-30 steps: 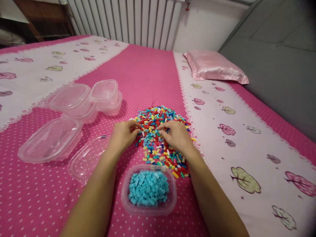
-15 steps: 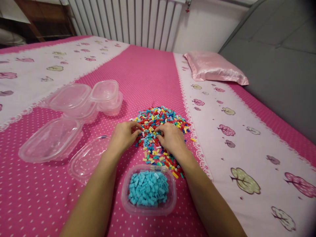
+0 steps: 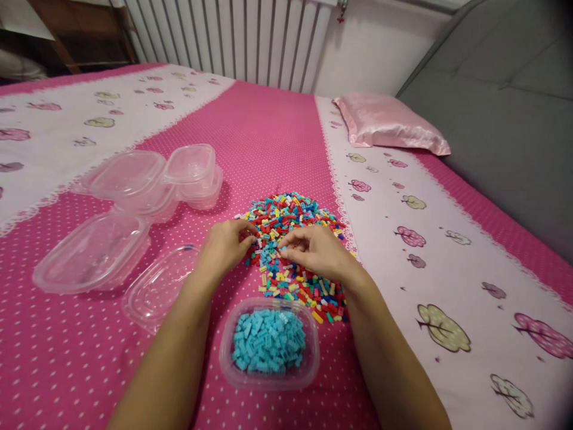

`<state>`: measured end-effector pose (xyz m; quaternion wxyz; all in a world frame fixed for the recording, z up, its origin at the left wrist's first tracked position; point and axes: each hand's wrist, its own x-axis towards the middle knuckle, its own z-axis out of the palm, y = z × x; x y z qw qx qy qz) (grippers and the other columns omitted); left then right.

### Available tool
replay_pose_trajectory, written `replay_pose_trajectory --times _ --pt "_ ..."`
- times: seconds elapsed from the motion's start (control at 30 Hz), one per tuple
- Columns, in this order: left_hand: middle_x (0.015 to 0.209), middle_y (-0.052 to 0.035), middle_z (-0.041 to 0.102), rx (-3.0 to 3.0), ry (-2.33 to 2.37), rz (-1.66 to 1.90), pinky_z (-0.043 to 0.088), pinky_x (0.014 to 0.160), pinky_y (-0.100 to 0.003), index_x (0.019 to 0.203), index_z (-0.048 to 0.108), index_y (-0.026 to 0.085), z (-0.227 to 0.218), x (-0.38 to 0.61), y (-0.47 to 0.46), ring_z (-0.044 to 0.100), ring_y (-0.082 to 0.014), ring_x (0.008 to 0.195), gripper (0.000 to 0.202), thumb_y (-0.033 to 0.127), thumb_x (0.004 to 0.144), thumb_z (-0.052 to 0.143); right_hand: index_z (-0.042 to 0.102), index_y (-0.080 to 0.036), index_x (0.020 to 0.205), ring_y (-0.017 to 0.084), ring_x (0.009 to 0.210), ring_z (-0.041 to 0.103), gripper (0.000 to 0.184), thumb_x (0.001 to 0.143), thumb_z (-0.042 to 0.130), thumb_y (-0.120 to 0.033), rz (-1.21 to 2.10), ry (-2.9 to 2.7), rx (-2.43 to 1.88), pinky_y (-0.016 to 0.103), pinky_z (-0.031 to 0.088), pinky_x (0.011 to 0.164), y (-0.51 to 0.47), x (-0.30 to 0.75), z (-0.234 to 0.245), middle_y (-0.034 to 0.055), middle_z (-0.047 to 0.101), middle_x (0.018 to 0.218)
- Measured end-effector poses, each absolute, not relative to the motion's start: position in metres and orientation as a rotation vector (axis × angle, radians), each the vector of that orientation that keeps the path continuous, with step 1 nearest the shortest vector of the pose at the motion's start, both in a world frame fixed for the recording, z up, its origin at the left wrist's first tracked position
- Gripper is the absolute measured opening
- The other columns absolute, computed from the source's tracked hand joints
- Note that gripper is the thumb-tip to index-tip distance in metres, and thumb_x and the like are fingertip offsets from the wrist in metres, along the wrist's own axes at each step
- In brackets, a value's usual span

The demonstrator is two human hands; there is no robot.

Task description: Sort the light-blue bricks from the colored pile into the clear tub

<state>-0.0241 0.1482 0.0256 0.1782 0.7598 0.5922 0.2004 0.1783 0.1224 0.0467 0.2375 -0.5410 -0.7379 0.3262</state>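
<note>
A heap of small bricks (image 3: 290,215) in red, blue, yellow and green lies on the pink dotted bedspread. My left hand (image 3: 226,245) rests at the heap's left edge, fingers curled in a pinch on the bricks. My right hand (image 3: 316,251) hovers over the middle of the heap, thumb and fingers pinched together; whatever they hold is too small to name. Just in front of the heap stands a clear plastic tub (image 3: 308,364) filled with light blue bricks (image 3: 268,341).
Several empty clear tubs and lids lie to the left: a stack (image 3: 147,179) behind, a large one (image 3: 92,254) and a lid (image 3: 156,286) close to my left forearm. A pink pillow (image 3: 389,122) and grey headboard (image 3: 501,119) are at the right.
My right hand has lifted a little off the heap and turned, its fingers now pinched together. My left hand has stayed in place.
</note>
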Motion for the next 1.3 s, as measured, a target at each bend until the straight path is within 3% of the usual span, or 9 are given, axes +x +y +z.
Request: replay_pose_trajectory --times 0.23,0.33,0.43,0.6,0.67,0.8,1.03,1.3 --pt "0.07 -0.0042 0.07 2.157 1.651 0.555 0.039 0.057 -0.026 0.091 0.073 0.019 0.025 -0.025 0.149 0.06 -0.0186 0.061 0.026 0.029 0.077 0.053 0.073 -0.017 0.085 0.009 0.055 0.059 0.013 0.073 0.067 -0.02 1.564 -2.209 -1.09 0.018 0.044 0.053 0.091 0.179 0.077 -0.0023 0.065 0.06" --pt "0.07 -0.0046 0.07 2.165 1.659 0.561 0.04 0.058 -0.027 0.091 0.073 0.019 0.025 -0.025 0.149 0.06 -0.0192 0.061 0.026 0.029 0.077 0.054 0.073 -0.018 0.086 0.009 0.057 0.061 0.016 0.071 0.07 -0.02 1.659 -2.347 -1.001 0.017 0.045 0.054 0.083 0.177 0.086 -0.0024 0.067 0.061" --pt "0.072 -0.0051 0.071 2.168 1.661 0.561 0.04 0.058 -0.027 0.091 0.073 0.019 0.025 -0.025 0.149 0.061 -0.0195 0.063 0.026 0.029 0.077 0.053 0.073 -0.017 0.082 0.01 0.057 0.062 0.011 0.073 0.069 -0.02 1.469 -2.26 -1.21 0.019 0.045 0.054 0.087 0.178 0.082 -0.0011 0.068 0.063" --pt "0.072 -0.0053 0.071 2.182 1.667 0.537 0.04 0.058 -0.027 0.091 0.073 0.019 0.026 -0.024 0.148 0.061 -0.0195 0.062 0.025 0.027 0.078 0.054 0.072 -0.021 0.085 0.017 0.07 0.064 0.012 0.076 0.063 -0.02 0.56 -1.97 -1.903 0.028 0.045 0.062 0.112 0.187 0.059 0.0026 0.071 0.075" --pt "0.073 -0.0054 0.072 2.171 1.668 0.532 0.04 0.059 -0.027 0.091 0.073 0.019 0.026 -0.024 0.148 0.062 -0.0199 0.063 0.024 0.026 0.078 0.054 0.072 -0.024 0.09 0.021 0.081 0.065 0.019 0.076 0.061 -0.017 0.409 -1.908 -2.039 0.031 0.045 0.067 0.12 0.192 0.052 0.0029 0.072 0.085" --pt "0.075 -0.0061 0.073 2.155 1.661 0.539 0.042 0.06 -0.027 0.091 0.073 0.019 0.026 -0.024 0.148 0.063 -0.0207 0.065 0.024 0.026 0.077 0.055 0.071 -0.027 0.092 0.024 0.09 0.064 0.023 0.077 0.058 -0.014 0.366 -1.835 -2.164 0.033 0.045 0.069 0.126 0.201 0.047 0.0021 0.073 0.094" --pt "0.08 -0.0069 0.073 2.167 1.661 0.497 0.043 0.061 -0.027 0.093 0.073 0.017 0.03 -0.023 0.147 0.064 -0.021 0.069 0.026 0.025 0.078 0.054 0.071 -0.026 0.082 0.018 0.081 0.064 0.018 0.072 0.063 -0.013 0.474 -1.87 -2.12 0.027 0.042 0.065 0.126 0.202 0.047 -0.0015 0.072 0.085" --pt "0.079 -0.0066 0.073 2.155 1.671 0.489 0.043 0.06 -0.027 0.093 0.073 0.017 0.03 -0.023 0.148 0.064 -0.0209 0.068 0.025 0.026 0.078 0.054 0.074 -0.029 0.095 0.015 0.075 0.062 0.028 0.069 0.071 -0.017 0.521 -1.946 -2.043 0.024 0.042 0.064 0.134 0.201 0.036 -0.0019 0.07 0.081"
